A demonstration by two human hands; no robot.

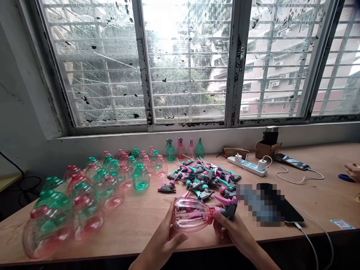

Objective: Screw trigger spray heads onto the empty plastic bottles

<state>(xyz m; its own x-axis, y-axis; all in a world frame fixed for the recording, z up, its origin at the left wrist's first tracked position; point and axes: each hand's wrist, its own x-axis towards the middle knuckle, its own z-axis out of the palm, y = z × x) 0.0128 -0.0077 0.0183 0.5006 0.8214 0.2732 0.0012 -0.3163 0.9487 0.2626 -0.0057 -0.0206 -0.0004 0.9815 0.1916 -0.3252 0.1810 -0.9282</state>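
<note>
Four pink and green plastic spray bottles [170, 152] are standing with heads on below the window; many headless translucent bottles [140, 176] are filling the left of the brown wooden surface [126, 232], and loose pink, teal and grey trigger heads [206, 176] are lying heaped mid-surface. The left grip [165, 234] is cupping the base of a clear pink ribbed bottle [194, 215], held sideways near the front edge; the right grip [229, 225] is pinching its neck beneath a pink-and-dark-grey trigger head [231, 210], tightness unclear. Both forearms are angling inward.
</note>
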